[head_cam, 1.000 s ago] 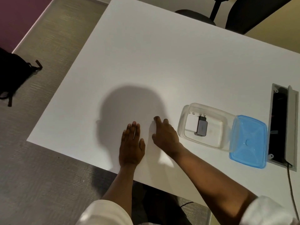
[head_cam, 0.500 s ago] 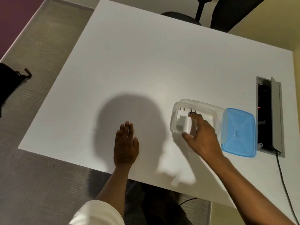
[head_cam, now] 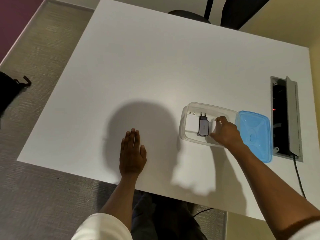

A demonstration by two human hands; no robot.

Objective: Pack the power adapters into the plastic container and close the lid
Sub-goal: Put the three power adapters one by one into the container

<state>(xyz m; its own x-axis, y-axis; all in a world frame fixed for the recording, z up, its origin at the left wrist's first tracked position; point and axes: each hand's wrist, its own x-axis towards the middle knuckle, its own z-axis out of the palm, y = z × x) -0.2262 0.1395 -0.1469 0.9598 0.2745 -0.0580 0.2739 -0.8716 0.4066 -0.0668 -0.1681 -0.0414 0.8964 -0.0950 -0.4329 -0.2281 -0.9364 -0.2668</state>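
A clear plastic container [head_cam: 187, 116] sits on the white table [head_cam: 155, 66], right of centre. Inside it lie a white power adapter [head_cam: 191, 122] at the left and a grey-and-black adapter [head_cam: 203, 126] beside it. My right hand [head_cam: 225, 133] reaches into the container's right part, fingers closed around a second white adapter [head_cam: 214, 124], which is partly hidden by them. The blue lid [head_cam: 254, 135] lies flat against the container's right side. My left hand [head_cam: 132, 154] rests palm down on the table, fingers together, holding nothing.
A recessed cable box [head_cam: 284, 116] with its flap up is set into the table right of the lid, with a cable [head_cam: 298, 177] running out. A black chair [head_cam: 225, 13] stands beyond the far edge. On the floor at left lies a black bag [head_cam: 8, 94].
My right hand picked up a white adapter beside my left hand, carried it right over the container and now holds it low inside, at the right. My left hand has stayed flat.
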